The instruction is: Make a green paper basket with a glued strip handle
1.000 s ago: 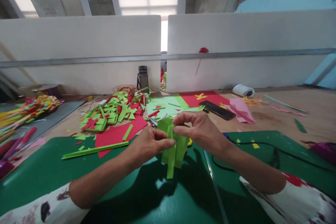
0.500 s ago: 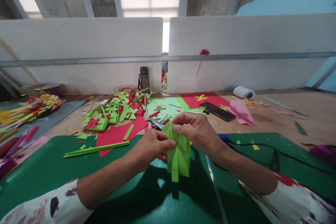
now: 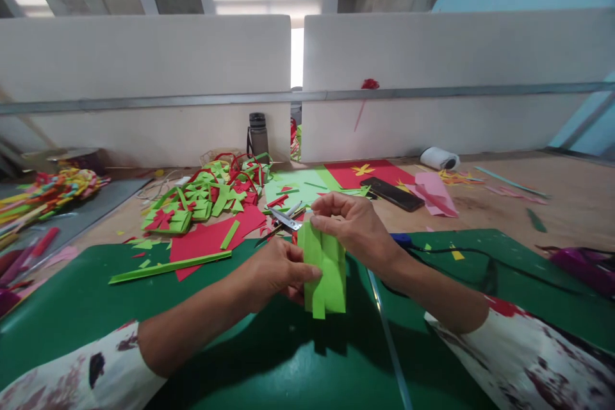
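Note:
A folded lime-green paper piece (image 3: 331, 269) hangs upright between my hands, above the dark green mat (image 3: 269, 359). A narrow strip runs down its front and sticks out a little below its lower edge. Thumb and fingers of my left hand (image 3: 283, 272) pinch its left side at mid-height. My right hand (image 3: 353, 227) grips its top edge between thumb and fingers. Just behind the paper lie scissors (image 3: 287, 218), partly hidden by it and by my left hand. A long folded green strip (image 3: 168, 267) rests on the mat left of my hands.
Behind my left hand are red paper (image 3: 206, 237) and a heap of small green paper bags (image 3: 202, 198). A dark bottle (image 3: 258, 134) stands by the white partition (image 3: 144, 64). A phone (image 3: 394, 194), pink paper (image 3: 435, 195) and a white roll (image 3: 439, 158) lie right. A cable (image 3: 461, 250) crosses the mat.
The green paper has turned slightly, so its front faces me more flatly. Both hands keep their pinch on it. My view has tilted down and shifted a little, and more of the scissors shows.

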Available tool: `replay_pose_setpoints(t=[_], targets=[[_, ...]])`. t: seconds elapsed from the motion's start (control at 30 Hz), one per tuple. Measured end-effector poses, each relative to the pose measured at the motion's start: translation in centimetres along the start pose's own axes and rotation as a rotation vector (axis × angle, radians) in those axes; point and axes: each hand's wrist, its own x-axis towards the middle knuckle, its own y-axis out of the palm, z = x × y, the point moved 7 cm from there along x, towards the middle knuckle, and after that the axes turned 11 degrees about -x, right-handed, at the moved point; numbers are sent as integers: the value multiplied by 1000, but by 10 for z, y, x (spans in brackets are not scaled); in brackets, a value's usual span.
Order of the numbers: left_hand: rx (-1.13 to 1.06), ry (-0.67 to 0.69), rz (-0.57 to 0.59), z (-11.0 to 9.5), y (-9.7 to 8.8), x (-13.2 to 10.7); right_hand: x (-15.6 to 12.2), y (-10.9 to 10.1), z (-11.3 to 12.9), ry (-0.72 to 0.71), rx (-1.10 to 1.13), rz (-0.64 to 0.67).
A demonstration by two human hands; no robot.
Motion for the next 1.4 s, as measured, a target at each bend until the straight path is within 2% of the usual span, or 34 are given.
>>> replay_pose_setpoints(t=[0.17, 0.23, 0.33, 0.47, 0.53, 0.63, 0.93, 1.4], targets=[[237, 9, -33, -3, -1, -3, 4, 1, -3, -35, -40, 0], [254, 24, -45, -6, -1, -3, 6, 2, -5, -53, -49, 11], [95, 58, -109, -13, -5, -4, 8, -7, -4, -110, -75, -53], [-203, 213, -215, -31, -19, -7, 4, -24, 7, -183, -207, -211], [-292, 280, -236, -39, -26, -8, 0, -23, 12, -173, -241, -173], [-370, 334, -272, -43, -33, -8, -5, -10, 13, -122, -218, -14], [-456, 385, -331, -41, -37, -6, -8, 20, -3, 42, -111, 258], [-515, 376, -293, -36, -32, -3, -12, 20, 0, 69, -104, 194]])
